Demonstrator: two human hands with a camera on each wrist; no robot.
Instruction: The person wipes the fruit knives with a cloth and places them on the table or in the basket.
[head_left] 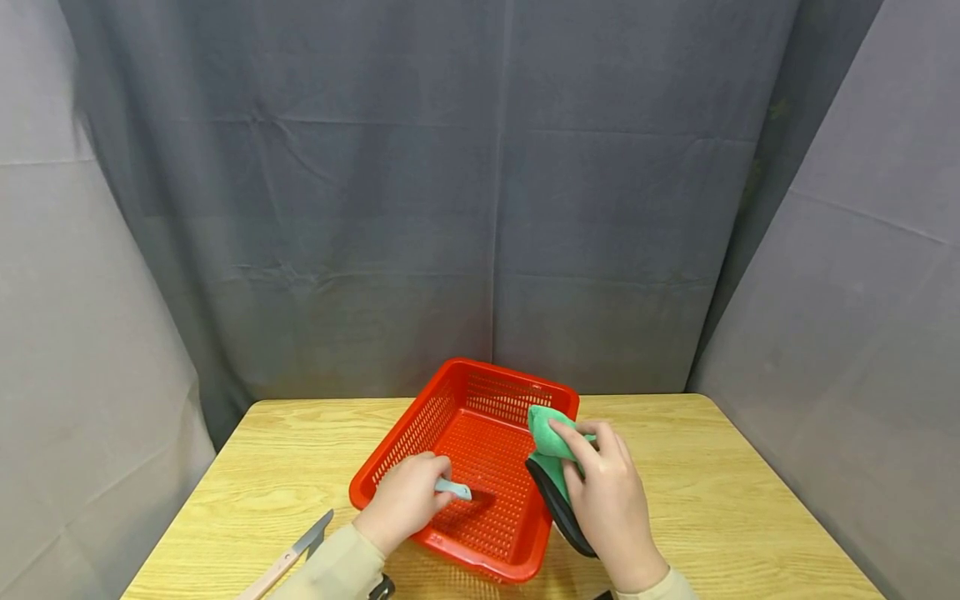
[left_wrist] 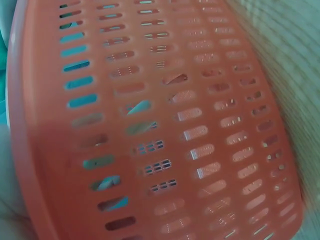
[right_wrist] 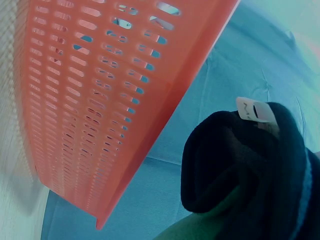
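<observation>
My left hand (head_left: 408, 500) is over the near left part of a red plastic basket (head_left: 543, 533), its fingers curled round a pale blue handle (head_left: 454, 489). The handle's rounded end sticks out past the fingers; the rest of that tool is hidden by the hand. At the basket's right rim, my right hand (head_left: 611, 492) pinches a soft green cloth item (head_left: 550, 429) between thumb and fingers. A black part (head_left: 558, 508) of it hangs down beside the basket's right wall. In the right wrist view the black fabric (right_wrist: 240, 165) is folded over and carries a small white tag (right_wrist: 256, 110).
A knife (head_left: 288, 558) with a light handle lies on the wooden table (head_left: 720, 483), left of the basket and close to my left sleeve. Grey curtains (head_left: 375, 208) stand behind the table and along both sides. The basket has slotted walls.
</observation>
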